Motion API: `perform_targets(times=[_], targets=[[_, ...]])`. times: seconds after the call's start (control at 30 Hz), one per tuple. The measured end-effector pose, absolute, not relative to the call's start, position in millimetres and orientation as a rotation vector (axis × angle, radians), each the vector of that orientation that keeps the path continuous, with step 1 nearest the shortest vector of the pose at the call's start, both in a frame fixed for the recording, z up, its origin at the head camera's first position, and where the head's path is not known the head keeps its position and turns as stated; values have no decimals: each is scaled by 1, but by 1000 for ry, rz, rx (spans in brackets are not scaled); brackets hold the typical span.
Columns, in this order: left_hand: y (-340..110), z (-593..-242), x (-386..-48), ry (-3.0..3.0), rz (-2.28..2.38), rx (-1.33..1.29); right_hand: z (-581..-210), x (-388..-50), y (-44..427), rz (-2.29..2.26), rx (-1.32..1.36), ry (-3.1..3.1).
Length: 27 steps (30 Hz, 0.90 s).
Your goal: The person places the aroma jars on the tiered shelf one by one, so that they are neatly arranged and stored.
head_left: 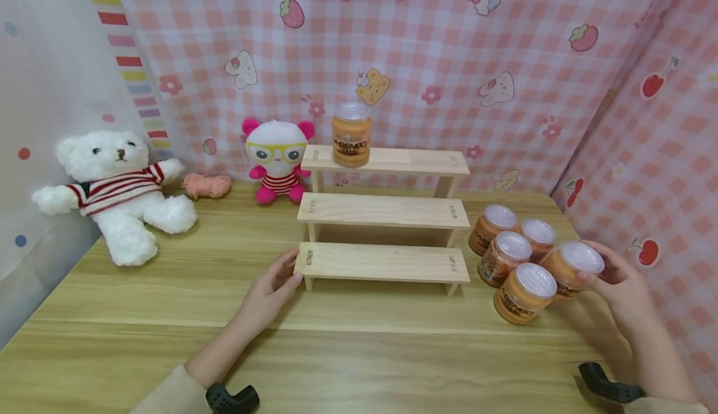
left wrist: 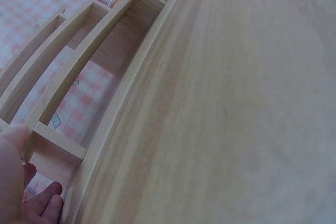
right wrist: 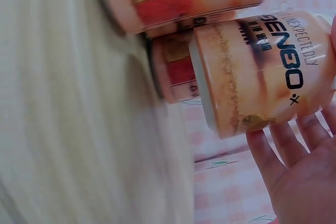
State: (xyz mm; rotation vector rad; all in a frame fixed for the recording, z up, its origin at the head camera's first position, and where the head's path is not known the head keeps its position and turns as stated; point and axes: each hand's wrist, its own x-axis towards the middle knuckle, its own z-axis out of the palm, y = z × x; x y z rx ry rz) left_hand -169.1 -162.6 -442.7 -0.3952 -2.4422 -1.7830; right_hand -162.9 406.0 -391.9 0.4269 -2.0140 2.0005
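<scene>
A three-step wooden stand (head_left: 384, 262) stands on the table, and my left hand (head_left: 272, 290) grips the left end of its lowest step. In the left wrist view the thumb of my left hand (left wrist: 18, 171) lies on the step (left wrist: 79, 59), other fingers by the end support. At the right, my right hand (head_left: 622, 283) holds an orange jar (head_left: 566, 267) with a clear lid from its right side. The right wrist view shows that jar (right wrist: 257, 77) tilted, with fingers of my right hand (right wrist: 299, 177) along it. Several similar jars (head_left: 518, 295) are grouped beside it.
One jar (head_left: 351, 136) stands on the top step, towards its left end. A pink-eared plush toy (head_left: 278, 161) sits left of the stand; farther left are pink yarn (head_left: 206, 185) and a white teddy bear (head_left: 120, 196). Checked curtains (head_left: 426, 46) hang behind and at the right.
</scene>
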Motion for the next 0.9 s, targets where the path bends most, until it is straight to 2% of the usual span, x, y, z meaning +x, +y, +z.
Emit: perform_targets(times=[0.27,0.6,0.9], targets=[[-162,-444,-170,-2430,-1799,-414,-376,-157,403,1970,386,-1912],[-160,-435,-167,-2462,-1778,-389,-356,-155,390,2001,432,-1733],[-163,-444,-170,-2449,-1792,-398,-341,-152,377,2051,504,-1624]])
